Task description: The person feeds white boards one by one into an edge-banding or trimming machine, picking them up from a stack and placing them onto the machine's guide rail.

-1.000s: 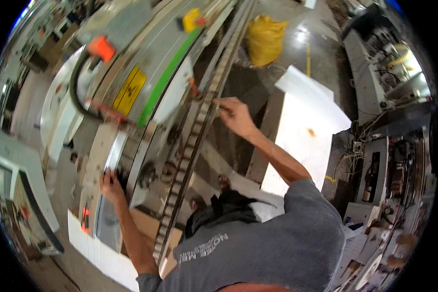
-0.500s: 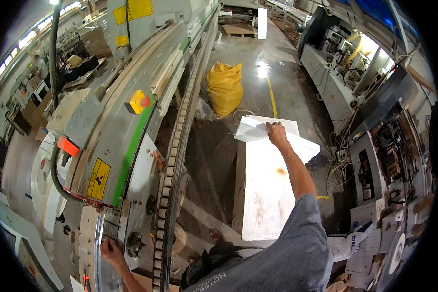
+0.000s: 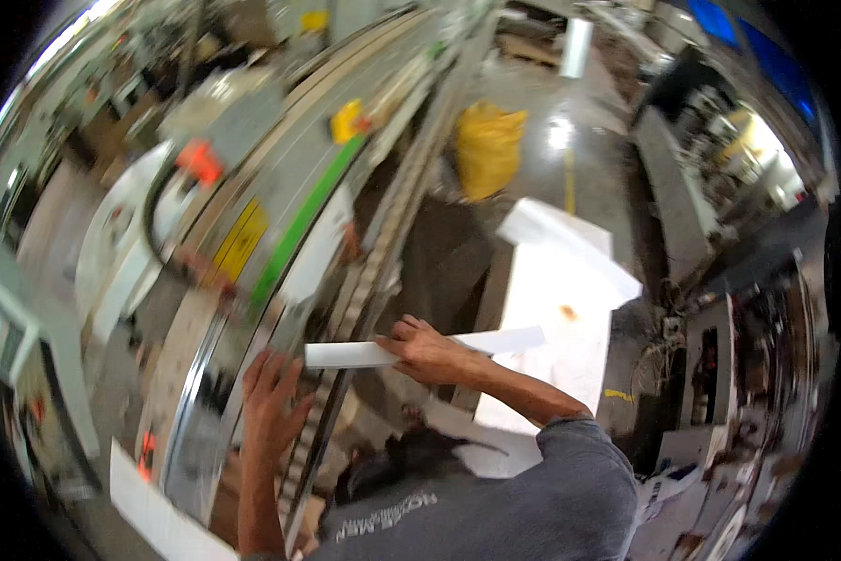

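Note:
My right hand [image 3: 422,350] is closed on a narrow white strip of board [image 3: 345,355], its fingers over the top. The strip lies crosswise, its left end over the machine's roller track [image 3: 369,288] and its right end over a white board-topped stack [image 3: 551,323]. Just left of the strip's left end, my left hand [image 3: 273,397] has its fingers spread and holds nothing. More white pieces [image 3: 575,245] lie at an angle across the far end of the stack. Motion blurs much of the picture.
The long machine with a green strip [image 3: 308,215] runs away on the left, with a yellow-and-red button box [image 3: 347,122] on it. Beyond the stack, a yellow sack [image 3: 490,150] stands on the floor. Another machine [image 3: 682,192] lines the right side.
My right hand has come back from the stack's far end toward the machine, now with a white strip in it. My left hand has risen from the machine's near edge and spread its fingers.

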Tool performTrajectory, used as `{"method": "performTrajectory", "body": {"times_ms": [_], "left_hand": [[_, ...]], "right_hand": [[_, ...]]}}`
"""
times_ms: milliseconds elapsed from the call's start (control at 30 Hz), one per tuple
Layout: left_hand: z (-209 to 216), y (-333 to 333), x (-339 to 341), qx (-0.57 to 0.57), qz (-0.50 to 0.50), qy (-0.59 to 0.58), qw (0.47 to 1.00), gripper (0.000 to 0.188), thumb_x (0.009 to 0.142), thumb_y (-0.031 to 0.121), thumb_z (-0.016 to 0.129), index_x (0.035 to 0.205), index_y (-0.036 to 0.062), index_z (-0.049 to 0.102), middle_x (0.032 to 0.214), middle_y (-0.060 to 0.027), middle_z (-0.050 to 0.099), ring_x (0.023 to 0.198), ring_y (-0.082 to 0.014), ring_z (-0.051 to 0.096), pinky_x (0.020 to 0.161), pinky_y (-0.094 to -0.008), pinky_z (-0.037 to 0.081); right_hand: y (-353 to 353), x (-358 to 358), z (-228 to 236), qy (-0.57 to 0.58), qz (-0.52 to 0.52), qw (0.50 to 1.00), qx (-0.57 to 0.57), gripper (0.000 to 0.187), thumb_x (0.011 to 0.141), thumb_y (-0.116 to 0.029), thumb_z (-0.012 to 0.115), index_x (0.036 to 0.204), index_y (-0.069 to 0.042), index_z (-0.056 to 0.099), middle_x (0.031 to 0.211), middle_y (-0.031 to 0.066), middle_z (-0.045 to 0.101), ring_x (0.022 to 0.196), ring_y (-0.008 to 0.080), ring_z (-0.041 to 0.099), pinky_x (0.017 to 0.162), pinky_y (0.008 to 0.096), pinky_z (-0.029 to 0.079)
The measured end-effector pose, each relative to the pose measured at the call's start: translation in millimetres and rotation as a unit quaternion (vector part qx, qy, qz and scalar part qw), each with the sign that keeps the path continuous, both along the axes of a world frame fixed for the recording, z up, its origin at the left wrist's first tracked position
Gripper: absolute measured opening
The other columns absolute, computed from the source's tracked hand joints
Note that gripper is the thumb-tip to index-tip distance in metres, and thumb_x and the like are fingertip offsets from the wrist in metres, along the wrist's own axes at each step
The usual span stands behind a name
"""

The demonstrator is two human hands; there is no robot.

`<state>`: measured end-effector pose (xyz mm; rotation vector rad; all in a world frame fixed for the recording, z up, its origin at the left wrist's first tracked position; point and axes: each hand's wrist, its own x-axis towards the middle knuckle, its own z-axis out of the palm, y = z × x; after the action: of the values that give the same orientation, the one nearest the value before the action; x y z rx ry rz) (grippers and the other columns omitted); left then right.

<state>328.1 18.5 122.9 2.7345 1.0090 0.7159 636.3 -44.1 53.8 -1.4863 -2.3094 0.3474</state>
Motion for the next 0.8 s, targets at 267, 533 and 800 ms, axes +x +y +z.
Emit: {"method": "performTrajectory", "body": {"times_ms": [267,533,800], "left_hand": [[-7,-50,-162,-0.010,0.123,-0.006,0.992,0.056,0.062,0.010,0.087,0.115,0.0071,0.069,0.105,-0.0105,0.068,0.095,-0.0305,0.060,0.082,-0.0413,0.044],[-53,-130,-311,-0.025,0.391,-0.085,0.916,0.045,0.073,0.011,0.082,0.116,0.0059,0.072,0.104,-0.0155,0.068,0.097,-0.0329,0.060,0.087,-0.0416,0.047],[-101,-90,-343,0.105,0.398,-0.064,0.909,0.037,0.073,0.019,0.084,0.107,0.0070,0.075,0.125,-0.0154,0.057,0.114,-0.0378,0.051,0.095,-0.0511,0.041]], "right_hand": [[36,-214,32,0.139,0.207,0.968,0.016,0.050,0.079,-0.003,0.071,0.127,0.002,0.058,0.113,0.0166,0.054,0.110,0.0353,0.050,0.097,0.0476,0.042],[21,-334,6,0.336,0.262,0.905,0.001,0.044,0.091,-0.011,0.065,0.129,0.007,0.053,0.119,0.0228,0.056,0.106,0.0381,0.055,0.094,0.0480,0.047],[65,-382,-58,0.388,0.079,0.898,-0.194,0.057,0.093,-0.015,0.068,0.143,0.001,0.046,0.122,0.0208,0.059,0.097,0.0233,0.064,0.080,0.0315,0.056]]}}
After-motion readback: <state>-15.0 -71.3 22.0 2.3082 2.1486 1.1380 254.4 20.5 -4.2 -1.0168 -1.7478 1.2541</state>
